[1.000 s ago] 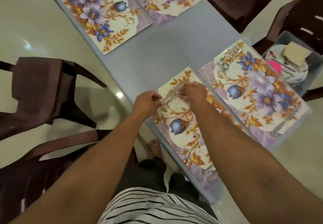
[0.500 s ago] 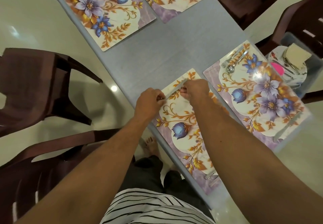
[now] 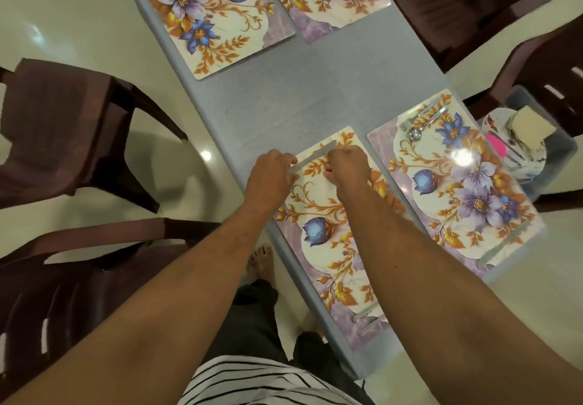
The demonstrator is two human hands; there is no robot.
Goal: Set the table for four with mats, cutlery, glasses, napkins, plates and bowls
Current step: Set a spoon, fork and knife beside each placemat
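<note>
Knife (slim, silver), flat on floral mat

mats: glossy laminate | table: matt grey | knife: brushed metal | chairs: brown plastic
</note>
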